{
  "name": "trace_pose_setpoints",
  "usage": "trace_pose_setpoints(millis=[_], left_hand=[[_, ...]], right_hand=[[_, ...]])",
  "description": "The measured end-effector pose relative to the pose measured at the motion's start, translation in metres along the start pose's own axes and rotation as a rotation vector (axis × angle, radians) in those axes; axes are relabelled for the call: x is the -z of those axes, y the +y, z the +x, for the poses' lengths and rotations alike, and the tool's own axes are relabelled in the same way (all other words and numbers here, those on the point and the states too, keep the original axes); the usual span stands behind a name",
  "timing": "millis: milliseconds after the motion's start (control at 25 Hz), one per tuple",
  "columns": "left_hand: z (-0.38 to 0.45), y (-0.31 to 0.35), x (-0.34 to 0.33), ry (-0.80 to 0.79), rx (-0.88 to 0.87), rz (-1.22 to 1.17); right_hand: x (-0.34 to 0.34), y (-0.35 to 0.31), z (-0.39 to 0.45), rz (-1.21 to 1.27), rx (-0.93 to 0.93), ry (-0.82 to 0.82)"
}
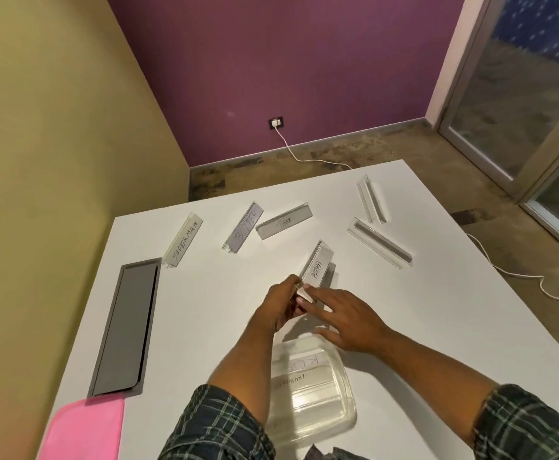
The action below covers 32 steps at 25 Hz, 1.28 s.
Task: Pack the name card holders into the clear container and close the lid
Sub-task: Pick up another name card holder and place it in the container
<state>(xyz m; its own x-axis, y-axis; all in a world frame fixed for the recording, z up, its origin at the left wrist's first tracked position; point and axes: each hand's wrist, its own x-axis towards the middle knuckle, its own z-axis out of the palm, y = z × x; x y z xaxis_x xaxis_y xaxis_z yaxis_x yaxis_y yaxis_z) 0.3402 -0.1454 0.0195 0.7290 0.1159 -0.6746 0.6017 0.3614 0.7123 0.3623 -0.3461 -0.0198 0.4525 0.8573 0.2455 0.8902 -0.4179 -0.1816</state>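
Nearest the lens, plaid sleeves point(218, 426) frame a clear plastic container point(314, 403) with rounded corners, resting on the smooth white table point(205, 327); inside lie at least two card holders, one reading "ELEPHANT", the other only partly legible. Just beyond it, the left hand point(276, 307) curls its fingers round the near end of a transparent acrylic holder marked "ALPHA" point(316, 268), lifted at a tilt, while the right hand point(346, 318) lies with fingers straight and relaxed, fingertips touching that same end. Five more holders lie scattered farther back, well apart: "SUPERMAN" point(185, 240), one reading roughly "BUTTER" point(244, 230), "TIGER" point(284, 221), and two turned so no writing shows point(380, 243) point(371, 200). To the left sits a long grey rectangular cable hatch point(125, 327), and a flat pink lid point(85, 429) lies at the near corner.
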Motion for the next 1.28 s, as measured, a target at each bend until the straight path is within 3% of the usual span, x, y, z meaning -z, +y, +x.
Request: trace_pose_setpoints(millis=[120,320,480,640,960,1120,1280], left_hand=[[-0.030,0.004,0.033,0.012,-0.013,0.037],[-0.072,0.004,0.088,0.021,0.066,0.074],[-0.097,-0.009,0.114,-0.027,0.152,0.082],[-0.113,-0.018,0.122,-0.114,0.233,0.135],[-0.127,-0.034,0.123,-0.206,0.356,0.283],[-0.120,-0.043,0.116,-0.236,0.423,0.447],[-0.110,-0.051,0.100,-0.270,0.419,0.807]], right_hand=[[0.011,-0.008,0.000,-0.002,0.078,0.012],[0.024,-0.008,0.001,0.067,-0.161,0.123],[0.030,-0.013,0.009,0.175,-0.211,-0.051],[0.029,-0.025,0.013,0.293,-0.108,-0.253],[0.030,-0.042,-0.005,0.463,-0.095,-0.461],[0.028,-0.046,-0.015,0.453,-0.085,-0.511],[0.025,-0.047,-0.022,0.361,-0.050,-0.583]])
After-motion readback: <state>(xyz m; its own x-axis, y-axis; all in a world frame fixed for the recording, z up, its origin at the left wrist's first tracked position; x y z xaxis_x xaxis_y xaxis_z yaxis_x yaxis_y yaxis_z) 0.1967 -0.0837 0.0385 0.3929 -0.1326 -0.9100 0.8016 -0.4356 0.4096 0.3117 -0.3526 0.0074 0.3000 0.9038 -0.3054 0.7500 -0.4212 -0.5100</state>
